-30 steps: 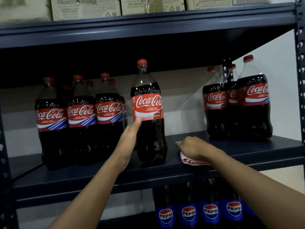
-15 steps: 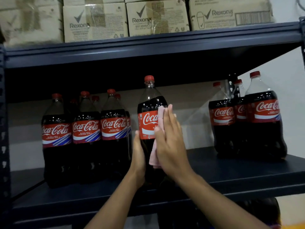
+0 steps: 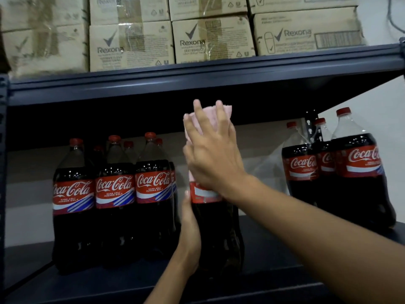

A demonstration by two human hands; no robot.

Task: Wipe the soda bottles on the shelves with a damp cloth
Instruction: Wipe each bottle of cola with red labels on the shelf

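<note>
The soda bottle [image 3: 205, 195] stands upright on the dark shelf [image 3: 274, 277], near its front edge, alone in the gap between the left group of bottles [image 3: 114, 194] and the right group of bottles [image 3: 359, 172]. We judge it full and therefore heavy. It should sit firmly on its base, but it is tall enough to rock if pushed hard at the top. Its smooth plastic will likely turn slippery once damp, so the wide lower body is the place to hold it, not the narrow neck.

Our left hand [image 3: 189, 229] does that: it grips the bottle's left side below the label, thumb up, with the fingers hidden behind. Our right hand [image 3: 212, 154] reaches in from the near right with the arm extended. Its fingers are spread and fairly straight, pressing the soft pink cloth [image 3: 226, 110] against the bottle's shoulder and neck, so the cap is covered from view.
</note>
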